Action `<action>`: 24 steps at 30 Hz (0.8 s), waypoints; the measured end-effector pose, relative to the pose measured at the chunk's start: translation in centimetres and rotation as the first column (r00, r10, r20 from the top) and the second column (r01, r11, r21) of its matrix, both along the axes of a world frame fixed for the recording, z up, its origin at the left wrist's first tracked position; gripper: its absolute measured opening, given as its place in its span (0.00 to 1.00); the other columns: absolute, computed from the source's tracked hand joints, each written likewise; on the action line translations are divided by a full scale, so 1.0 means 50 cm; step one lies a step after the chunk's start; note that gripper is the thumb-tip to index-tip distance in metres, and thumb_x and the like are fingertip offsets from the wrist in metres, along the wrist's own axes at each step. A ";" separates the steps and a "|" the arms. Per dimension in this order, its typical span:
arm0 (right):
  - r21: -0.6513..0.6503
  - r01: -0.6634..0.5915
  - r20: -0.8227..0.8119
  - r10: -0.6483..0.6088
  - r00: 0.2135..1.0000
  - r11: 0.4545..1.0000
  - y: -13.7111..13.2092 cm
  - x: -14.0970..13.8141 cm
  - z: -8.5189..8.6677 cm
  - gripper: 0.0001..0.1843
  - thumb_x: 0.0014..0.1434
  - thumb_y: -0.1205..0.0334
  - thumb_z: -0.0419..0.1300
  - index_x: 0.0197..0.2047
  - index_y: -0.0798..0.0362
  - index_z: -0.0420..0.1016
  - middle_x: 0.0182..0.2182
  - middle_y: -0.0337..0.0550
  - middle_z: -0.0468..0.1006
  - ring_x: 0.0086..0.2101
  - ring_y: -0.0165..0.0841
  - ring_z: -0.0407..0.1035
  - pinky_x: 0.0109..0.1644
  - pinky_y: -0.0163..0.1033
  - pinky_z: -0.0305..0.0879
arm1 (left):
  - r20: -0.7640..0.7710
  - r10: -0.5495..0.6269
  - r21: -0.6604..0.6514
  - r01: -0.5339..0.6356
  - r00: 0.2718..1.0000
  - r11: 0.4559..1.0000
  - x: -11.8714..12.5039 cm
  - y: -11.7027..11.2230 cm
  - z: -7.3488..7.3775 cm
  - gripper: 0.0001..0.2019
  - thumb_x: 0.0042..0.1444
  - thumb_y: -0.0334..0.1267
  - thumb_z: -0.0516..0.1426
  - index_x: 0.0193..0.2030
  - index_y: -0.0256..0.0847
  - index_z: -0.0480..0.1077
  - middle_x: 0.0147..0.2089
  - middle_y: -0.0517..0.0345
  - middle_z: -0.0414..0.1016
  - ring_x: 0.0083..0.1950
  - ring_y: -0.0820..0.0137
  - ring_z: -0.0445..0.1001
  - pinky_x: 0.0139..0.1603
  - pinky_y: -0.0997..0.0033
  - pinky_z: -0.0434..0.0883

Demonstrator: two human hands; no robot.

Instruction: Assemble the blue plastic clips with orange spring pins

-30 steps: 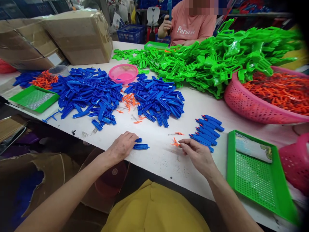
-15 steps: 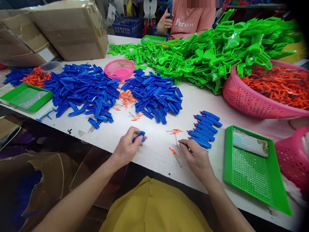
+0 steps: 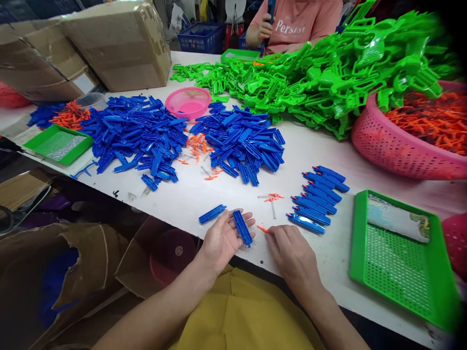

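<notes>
My left hand (image 3: 223, 239) is turned palm up near the table's front edge. Across its fingers rests a blue plastic shell half (image 3: 242, 228), hollow ribbed side showing. Just behind that hand, a second blue shell half (image 3: 212, 214) lies on the table. My right hand (image 3: 290, 250) has its fingers closed in a pinch on a small orange plastic piece (image 3: 262, 228), whose tip sticks out to the left. Beyond the right hand lie a thin metal spring (image 3: 273, 210) and small orange pieces (image 3: 274, 197). Assembled blue parts (image 3: 305, 222) with orange tips form a column to the right.
Heaps of blue shells (image 3: 134, 131) and green plastic toy-gun frames (image 3: 292, 87) cover the table's back. A pink basket (image 3: 379, 141) holds orange pieces. A green tray (image 3: 397, 277) stands right, a cardboard box (image 3: 116, 48) at back left. A person in a pink shirt (image 3: 292, 24) sits opposite.
My left hand has turned palm up and moved right; one blue shell half now lies on the table. My right hand has taken hold of the nearest orange piece. The view has shifted slightly.
</notes>
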State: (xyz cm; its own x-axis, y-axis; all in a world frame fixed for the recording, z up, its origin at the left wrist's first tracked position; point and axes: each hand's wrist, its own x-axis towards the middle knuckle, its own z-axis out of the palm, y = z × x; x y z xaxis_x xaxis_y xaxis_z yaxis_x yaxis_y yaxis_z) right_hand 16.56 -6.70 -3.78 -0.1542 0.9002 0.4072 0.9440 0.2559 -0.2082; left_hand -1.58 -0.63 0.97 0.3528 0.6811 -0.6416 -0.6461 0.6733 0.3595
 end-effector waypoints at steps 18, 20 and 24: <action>-0.217 -0.159 -0.325 0.082 0.942 0.963 -0.033 0.026 0.009 0.03 0.67 0.63 0.56 0.44 0.49 0.70 0.40 0.46 0.75 0.43 0.39 0.67 0.45 0.46 0.65 | -0.618 -0.349 0.281 0.612 0.704 0.739 -0.055 -0.026 -0.030 0.14 0.50 0.44 0.66 0.37 0.36 0.74 0.28 0.57 0.76 0.28 0.71 0.73 0.25 0.75 0.65; -0.230 -0.163 -0.314 0.086 0.946 0.960 -0.033 0.027 0.009 0.03 0.68 0.62 0.55 0.43 0.49 0.70 0.39 0.45 0.74 0.41 0.39 0.67 0.45 0.46 0.65 | -0.629 -0.371 0.280 0.644 0.683 0.712 -0.057 -0.027 -0.030 0.14 0.51 0.44 0.65 0.40 0.36 0.75 0.28 0.58 0.75 0.26 0.74 0.70 0.26 0.74 0.66; -0.195 -0.128 -0.294 0.066 0.954 0.972 -0.035 0.021 0.004 0.05 0.68 0.62 0.54 0.39 0.50 0.70 0.36 0.45 0.74 0.39 0.38 0.66 0.43 0.45 0.64 | -0.532 -0.376 0.281 0.577 0.759 0.767 -0.059 -0.022 -0.032 0.17 0.50 0.39 0.65 0.47 0.36 0.75 0.40 0.52 0.79 0.33 0.72 0.75 0.32 0.73 0.68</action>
State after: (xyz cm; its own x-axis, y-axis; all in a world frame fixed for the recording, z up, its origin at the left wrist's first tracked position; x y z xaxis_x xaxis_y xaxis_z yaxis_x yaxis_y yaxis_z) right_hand 17.61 -8.44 -3.60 -0.1511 0.9563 0.2503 0.8109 0.2647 -0.5219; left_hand -4.54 -1.73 -0.60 0.4663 0.7233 -0.5093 0.0065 0.5729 0.8196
